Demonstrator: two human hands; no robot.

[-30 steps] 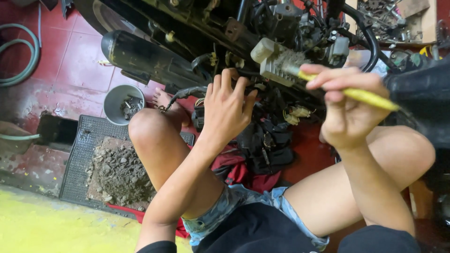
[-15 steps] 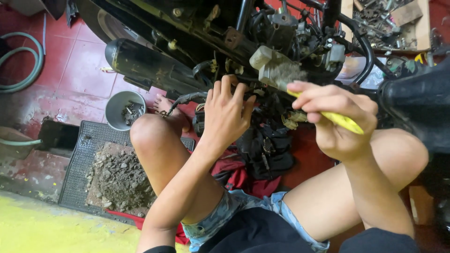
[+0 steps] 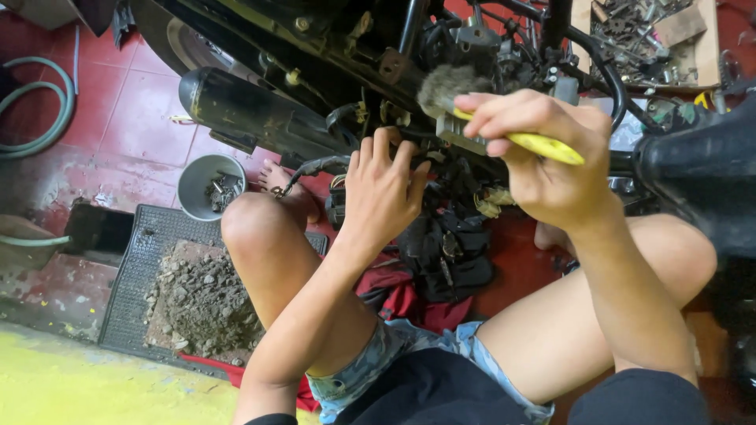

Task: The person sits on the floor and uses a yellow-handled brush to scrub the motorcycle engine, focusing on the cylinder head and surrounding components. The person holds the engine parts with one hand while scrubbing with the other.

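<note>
Your right hand [image 3: 551,169] is closed in a full fist round the yellow plastic handle of a paintbrush [image 3: 543,144]; the handle's free end juts out of the fist toward the black motorcycle seat [image 3: 697,177], and the worn, greyish bristle head [image 3: 450,83] projects from the thumb side, just beyond your curled fingertips [image 3: 482,106]. The long axis of the brush thus runs nearly level, tilting slightly upward toward the bristles, and points at the greasy engine parts [image 3: 472,47] under the dark frame. The bristles lie against or just beside a pale ribbed block [image 3: 457,134] on the engine; whether they actually touch it cannot be told from this view. Your left hand [image 3: 386,193] is open, its fingers spread and lightly bent, gripping nothing that shows; its fingertips [image 3: 383,142] rest on or press into the dark wiring and fittings just below the bristle head. Of the two hands, the right one has the brush, while the left sits just below and to the near side of the bristles, close but apart from the handle. Well away from both sets of fingers, beyond your left knee [image 3: 252,228], stand a round grey metal bowl holding small parts [image 3: 206,182], a black ribbed rubber mat bearing a heap of dirt [image 3: 134,267] and the long black exhaust pipe [image 3: 260,118], and a crumpled black-and-red cloth [image 3: 441,260] lies beneath your wrists.
</note>
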